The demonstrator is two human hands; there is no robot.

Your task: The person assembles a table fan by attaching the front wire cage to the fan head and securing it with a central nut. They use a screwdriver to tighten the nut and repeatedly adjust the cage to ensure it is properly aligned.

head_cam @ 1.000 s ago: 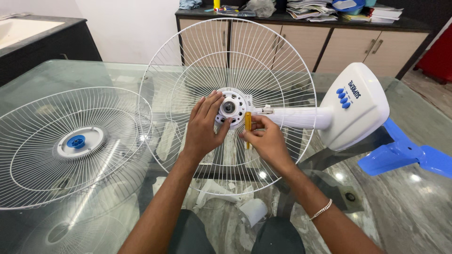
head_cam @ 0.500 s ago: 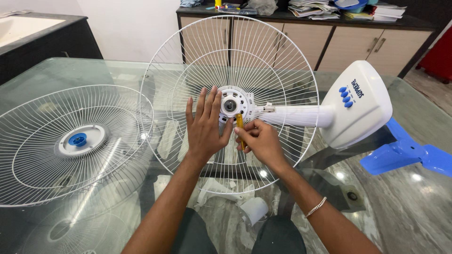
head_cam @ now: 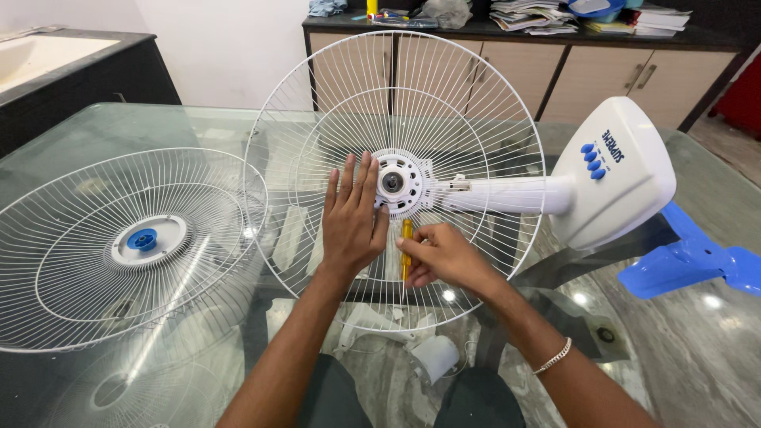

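Left hand (head_cam: 353,218) flat, fingers spread, pressed on rear fan guard (head_cam: 444,87) just left of white hub (head_cam: 396,184). Right hand (head_cam: 440,257) clamped on yellow screwdriver (head_cam: 407,238), just below hub. Guard upright on glass worktop (head_cam: 119,127). Front guard (head_cam: 127,246) lying well left of hub; blue blade (head_cam: 690,261) far right.

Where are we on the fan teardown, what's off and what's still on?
Off: front guard lies flat on the glass table, blue blade beside the fan base. In hand: left hand flat against the upright rear guard near the hub; right hand grips a yellow screwdriver just below it. Left: rear guard still sits on the motor.
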